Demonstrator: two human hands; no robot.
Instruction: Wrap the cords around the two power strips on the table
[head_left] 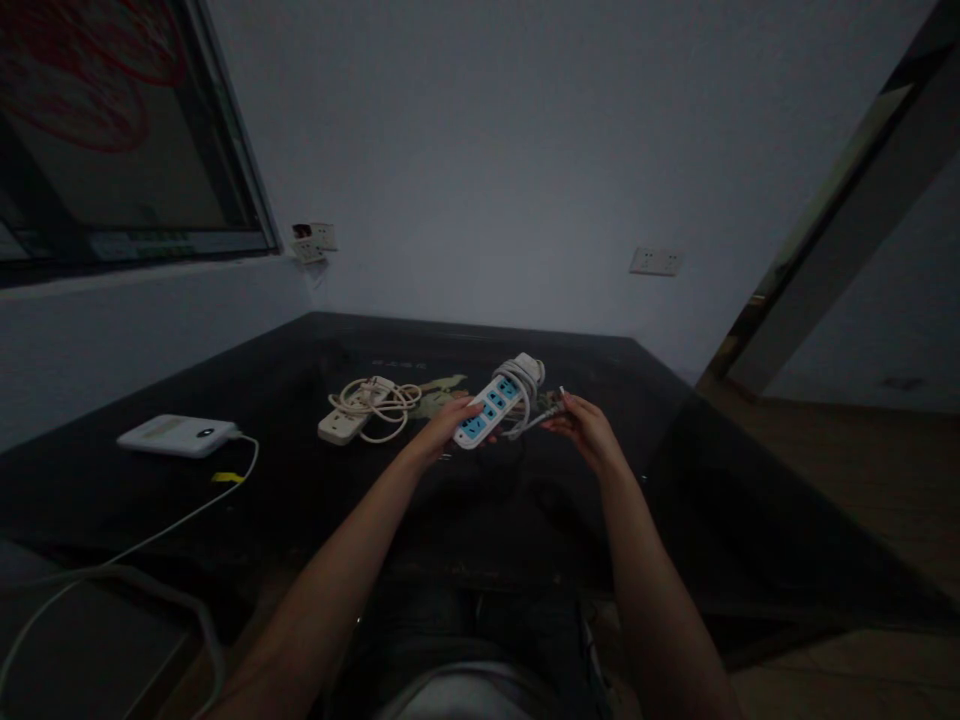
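Note:
My left hand (444, 426) grips the near end of a white power strip (489, 408) with blue socket faces, tilted up to the right above the dark table. A pale cord (525, 378) is wound several times around the strip's far end. From there it runs to my right hand (589, 428), whose fingers are closed on the cord's plug end (556, 407). The plug is small and partly covered by my fingers. To the left, a second, cream power strip (343, 424) lies on the table with its own cord (384, 400) looped loosely over it.
A white box-shaped device (178, 436) with a thin cable (196, 512) lies at the left of the black table (315, 510). A yellow scrap (227, 478) is near it. Wall outlets (655, 262) are on the back wall, and a window (135, 130) is at the left.

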